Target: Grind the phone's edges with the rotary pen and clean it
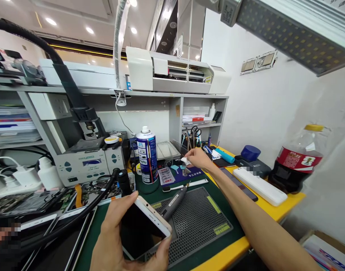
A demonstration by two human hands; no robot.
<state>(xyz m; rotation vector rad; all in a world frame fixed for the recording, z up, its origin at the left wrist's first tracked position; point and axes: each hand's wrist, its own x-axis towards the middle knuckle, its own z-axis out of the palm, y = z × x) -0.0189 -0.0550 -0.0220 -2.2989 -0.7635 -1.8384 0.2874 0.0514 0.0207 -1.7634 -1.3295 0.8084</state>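
Observation:
My left hand [109,235] grips a smartphone [141,227] with a white frame and dark screen, tilted above the mat. At the back of the bench, the fingers of my right hand [199,157] are pinched on a small crumpled white piece [185,161], perhaps tissue. Below that hand are small light-blue pieces and a purple sheet [193,177]. A grey pen-shaped tool [175,202] lies across a grey perforated pad [202,220], partly hidden by the phone. Beyond it rests a white-handled brush [186,185].
A blue spray can [147,156] stands left of my right hand. A rework station [86,165] and black hose [84,212] occupy the left. To the right are a white power bank [258,184], a dark phone [237,183] and a cola bottle [298,160]. A lamp [296,34] hangs overhead.

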